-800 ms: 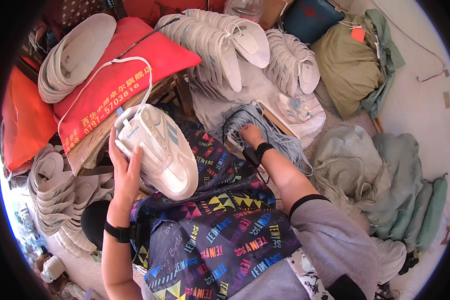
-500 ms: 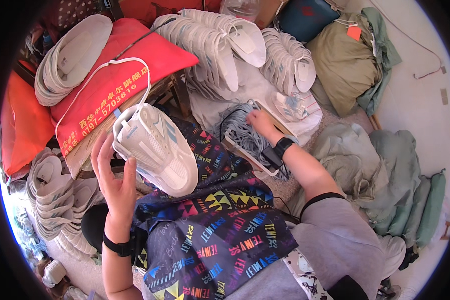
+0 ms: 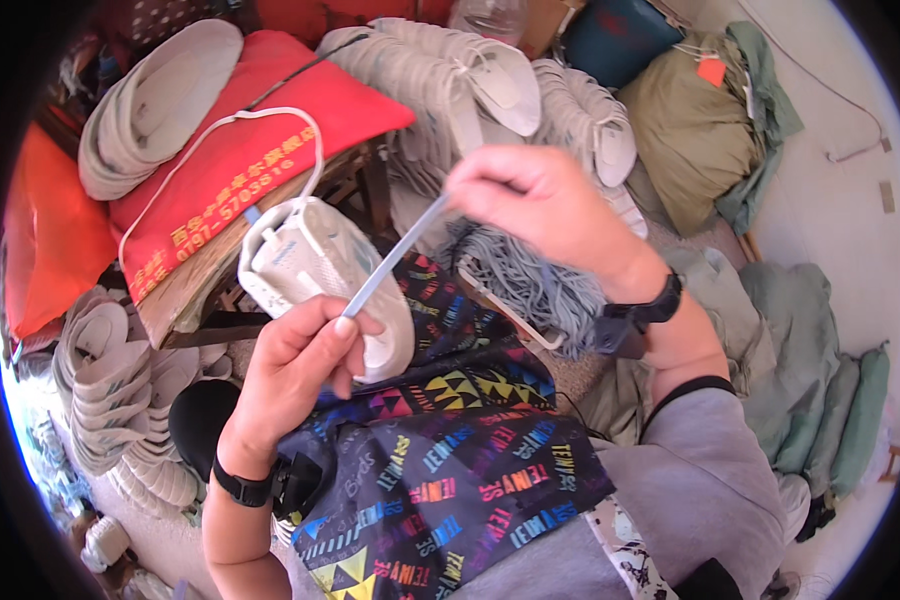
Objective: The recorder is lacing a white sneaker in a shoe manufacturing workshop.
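A grey-blue shoelace [image 3: 398,250] runs taut between my two hands. My left hand [image 3: 305,360] pinches its lower end, just in front of a white shoe. My right hand [image 3: 530,195], slightly blurred, grips the upper end, higher and to the right. The white mesh shoe [image 3: 305,250] rests toe toward me by the edge of a wooden stand, partly behind my left hand, with a white cord rising from its opening. Below my right hand lies a shallow box [image 3: 515,322] heaped with grey shoelaces [image 3: 535,280].
A red cushion [image 3: 260,160] covers the wooden stand [image 3: 195,290], with nested shoe uppers [image 3: 130,130] on it. More stacked uppers [image 3: 440,95] stand behind, and others [image 3: 110,390] at the left. Olive and green sacks [image 3: 685,130] lie at the right. A patterned apron [image 3: 450,470] covers my lap.
My right hand has come up and left out of the lace box, bringing a shoelace. My left hand has moved from the shoe's side to the front and closed on the lace.
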Action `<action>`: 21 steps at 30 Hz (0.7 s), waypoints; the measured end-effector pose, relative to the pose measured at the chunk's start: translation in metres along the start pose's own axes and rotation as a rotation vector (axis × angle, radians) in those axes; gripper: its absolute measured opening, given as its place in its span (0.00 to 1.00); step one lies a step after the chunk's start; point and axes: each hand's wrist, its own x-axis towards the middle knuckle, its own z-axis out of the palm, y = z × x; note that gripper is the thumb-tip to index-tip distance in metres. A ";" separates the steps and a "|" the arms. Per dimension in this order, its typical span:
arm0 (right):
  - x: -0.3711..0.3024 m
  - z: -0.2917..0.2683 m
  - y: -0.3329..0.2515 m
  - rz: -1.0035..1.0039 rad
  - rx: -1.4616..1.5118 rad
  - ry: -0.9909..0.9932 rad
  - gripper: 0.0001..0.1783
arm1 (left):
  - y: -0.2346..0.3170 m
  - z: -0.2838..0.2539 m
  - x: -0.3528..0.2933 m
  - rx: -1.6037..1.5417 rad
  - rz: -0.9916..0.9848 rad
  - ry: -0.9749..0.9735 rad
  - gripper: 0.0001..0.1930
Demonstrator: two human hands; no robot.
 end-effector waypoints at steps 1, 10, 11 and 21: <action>0.001 -0.012 0.007 0.056 -0.117 0.040 0.09 | -0.004 -0.009 -0.009 0.006 0.000 0.027 0.12; 0.009 -0.018 0.084 0.102 -1.029 0.270 0.07 | -0.027 -0.027 -0.051 -0.002 -0.198 0.091 0.12; 0.013 -0.014 0.086 0.090 -1.026 0.260 0.07 | -0.026 -0.024 -0.048 -0.007 -0.196 0.105 0.12; 0.014 0.103 0.016 -0.038 0.059 -0.485 0.12 | -0.037 -0.007 -0.017 0.233 -0.116 0.283 0.09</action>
